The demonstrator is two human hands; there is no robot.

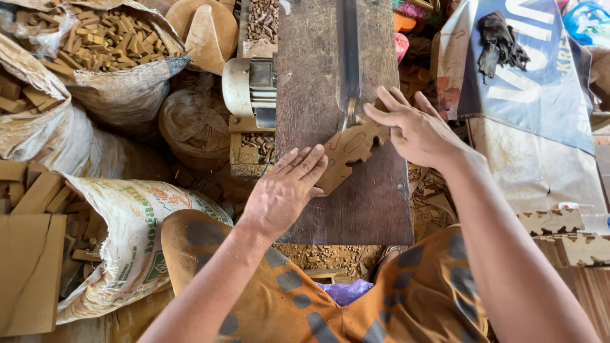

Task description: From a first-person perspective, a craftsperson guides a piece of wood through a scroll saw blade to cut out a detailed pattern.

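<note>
A flat wooden cut-out piece [346, 152] with a wavy, scalloped outline lies on the dark wooden saw table [311, 82]. Its upper end meets the thin vertical saw blade [349, 57]. My left hand [286, 190] presses flat on the lower left end of the piece, fingers spread. My right hand [413, 127] holds down the upper right end, fingertips close beside the blade. Both hands rest on the same piece.
An electric motor [251, 86] sits left of the table. Sacks of small wood offcuts [101, 44] stand at the left, and a printed sack [133, 235] lies by my knee. Flat boards [28, 267] lie far left. A blue tarp [540, 76] covers things at the right.
</note>
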